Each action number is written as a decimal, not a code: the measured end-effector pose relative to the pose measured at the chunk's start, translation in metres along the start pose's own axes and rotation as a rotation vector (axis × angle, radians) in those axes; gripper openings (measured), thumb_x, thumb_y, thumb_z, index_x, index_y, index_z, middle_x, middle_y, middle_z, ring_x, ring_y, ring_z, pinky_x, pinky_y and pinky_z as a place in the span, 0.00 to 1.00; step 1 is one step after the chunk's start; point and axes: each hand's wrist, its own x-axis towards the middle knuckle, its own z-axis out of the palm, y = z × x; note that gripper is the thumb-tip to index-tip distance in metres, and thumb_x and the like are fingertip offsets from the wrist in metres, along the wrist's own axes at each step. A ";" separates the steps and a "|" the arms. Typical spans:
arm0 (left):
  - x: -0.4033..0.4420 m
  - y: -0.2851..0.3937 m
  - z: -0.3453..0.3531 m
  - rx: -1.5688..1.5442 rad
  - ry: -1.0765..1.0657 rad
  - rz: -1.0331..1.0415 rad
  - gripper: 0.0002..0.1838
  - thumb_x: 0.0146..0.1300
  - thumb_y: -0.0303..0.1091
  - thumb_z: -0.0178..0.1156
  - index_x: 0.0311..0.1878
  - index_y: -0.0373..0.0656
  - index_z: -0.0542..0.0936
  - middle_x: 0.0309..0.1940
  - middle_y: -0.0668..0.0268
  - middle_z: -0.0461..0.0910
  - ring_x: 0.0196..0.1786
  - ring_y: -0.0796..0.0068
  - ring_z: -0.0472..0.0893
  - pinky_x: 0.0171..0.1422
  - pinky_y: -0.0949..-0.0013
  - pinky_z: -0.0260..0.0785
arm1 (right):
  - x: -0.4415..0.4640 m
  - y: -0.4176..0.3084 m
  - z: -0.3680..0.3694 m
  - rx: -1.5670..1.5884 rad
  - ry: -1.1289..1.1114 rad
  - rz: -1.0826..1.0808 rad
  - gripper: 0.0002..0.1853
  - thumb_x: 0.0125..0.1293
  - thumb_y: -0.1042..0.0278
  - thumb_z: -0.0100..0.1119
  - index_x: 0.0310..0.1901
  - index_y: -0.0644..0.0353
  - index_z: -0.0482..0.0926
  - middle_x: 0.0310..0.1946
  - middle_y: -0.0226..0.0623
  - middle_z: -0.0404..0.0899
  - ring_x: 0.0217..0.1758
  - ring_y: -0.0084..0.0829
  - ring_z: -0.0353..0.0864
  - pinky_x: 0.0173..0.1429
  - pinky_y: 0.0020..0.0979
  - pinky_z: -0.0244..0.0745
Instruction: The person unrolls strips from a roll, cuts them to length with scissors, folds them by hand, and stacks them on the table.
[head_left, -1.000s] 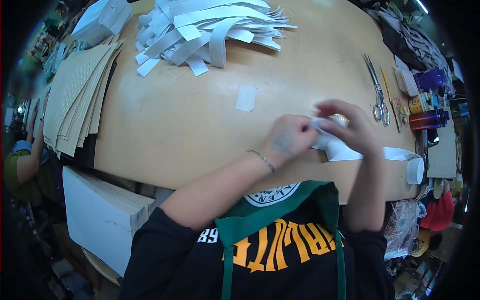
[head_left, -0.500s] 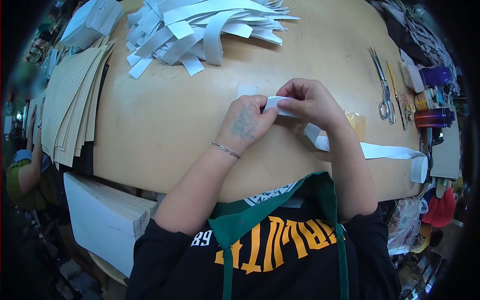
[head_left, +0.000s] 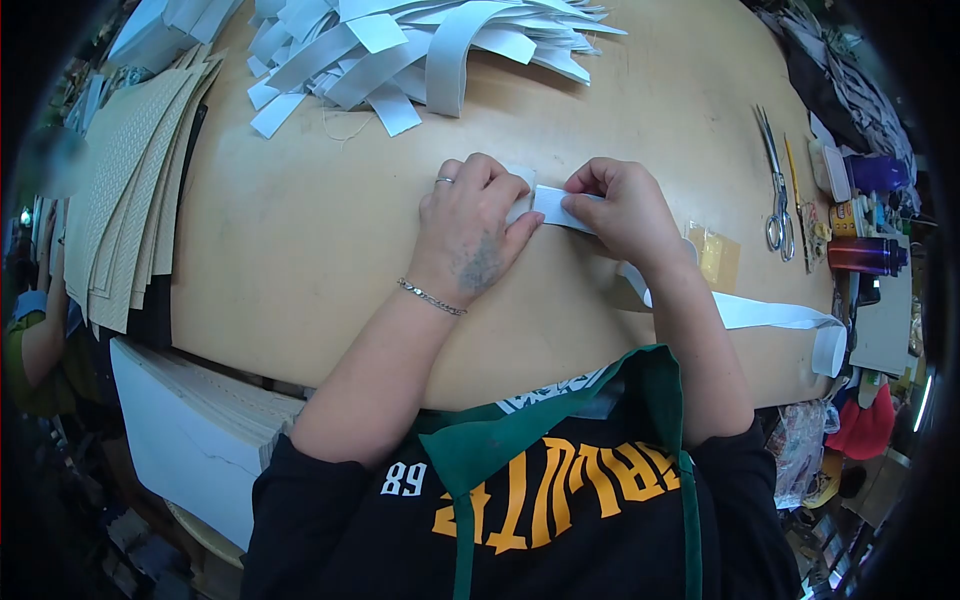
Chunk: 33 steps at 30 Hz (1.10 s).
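In my right hand (head_left: 625, 210) the end of a white strip (head_left: 565, 207) is pinched between thumb and fingers. My left hand (head_left: 475, 230) rests on the table with bent fingers over a small pale patch (head_left: 521, 180); its thumb tip touches or nearly touches the strip's left end. Whether the left fingers hold anything is hidden. The strip's far part (head_left: 765, 312) runs from beneath my right forearm to a loose roll (head_left: 828, 347) at the table's right edge. A yellowish clear packet (head_left: 714, 255) lies beside my right wrist.
White strips (head_left: 395, 60) are heaped at the back. Textured cream sheets (head_left: 140, 180) are stacked at left. Scissors (head_left: 777, 190), a thin yellow tool (head_left: 795, 180) and a purple-red bottle (head_left: 866, 256) are at right. A person's arm (head_left: 45, 330) shows at far left.
Both hands came left from the right side of the table, bringing the strip's end to the small patch. The left hand has since moved slightly left and spread over the patch; the packet is now uncovered.
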 end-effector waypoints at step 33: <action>0.000 -0.001 0.001 0.029 -0.073 -0.068 0.09 0.49 0.35 0.66 0.31 0.46 0.77 0.36 0.67 0.69 0.44 0.64 0.70 0.46 0.61 0.66 | -0.002 -0.004 0.017 -0.162 0.180 -0.186 0.07 0.53 0.72 0.56 0.30 0.66 0.80 0.28 0.51 0.80 0.34 0.49 0.80 0.45 0.40 0.75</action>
